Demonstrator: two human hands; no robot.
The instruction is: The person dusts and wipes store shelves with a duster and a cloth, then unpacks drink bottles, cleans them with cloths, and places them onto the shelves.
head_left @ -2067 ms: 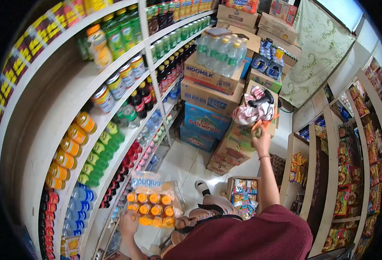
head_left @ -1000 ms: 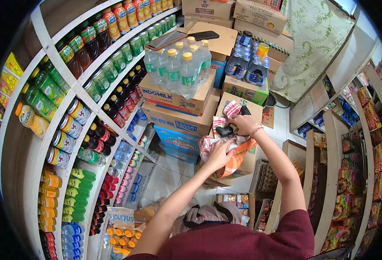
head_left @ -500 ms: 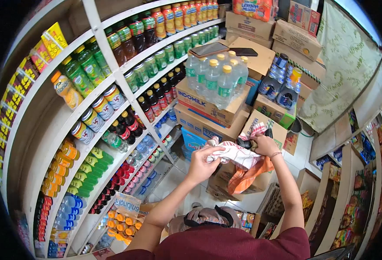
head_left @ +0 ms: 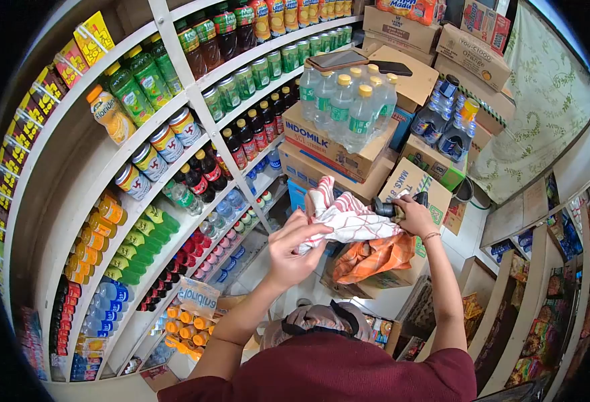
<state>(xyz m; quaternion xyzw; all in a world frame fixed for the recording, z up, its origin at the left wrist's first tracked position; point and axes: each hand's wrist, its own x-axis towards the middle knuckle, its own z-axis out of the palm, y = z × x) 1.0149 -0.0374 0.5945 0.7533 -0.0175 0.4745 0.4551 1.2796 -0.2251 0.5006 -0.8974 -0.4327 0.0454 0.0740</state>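
My left hand [head_left: 296,246] is closed around a white cloth with red stripes [head_left: 358,224], bunched up and hanging toward the right. My right hand [head_left: 412,216] grips a dark bottle [head_left: 385,208], its black end pointing left over the cloth's right part. The bottle's other end is partly covered by my fingers. Below the striped cloth, an orange checked cloth [head_left: 369,258] lies crumpled on a cardboard box [head_left: 409,264].
Ahead, clear bottles with yellow caps [head_left: 348,107] stand on an Indomilk carton [head_left: 328,144], with two phones [head_left: 338,60] behind. Drink shelves [head_left: 194,90] curve along the left. Snack racks [head_left: 543,295] line the right, near a pale patterned curtain [head_left: 543,100].
My left hand has moved left and slightly down, drawing the striped cloth away from my right hand. More of the dark bottle now shows. The orange cloth now lies more spread out.
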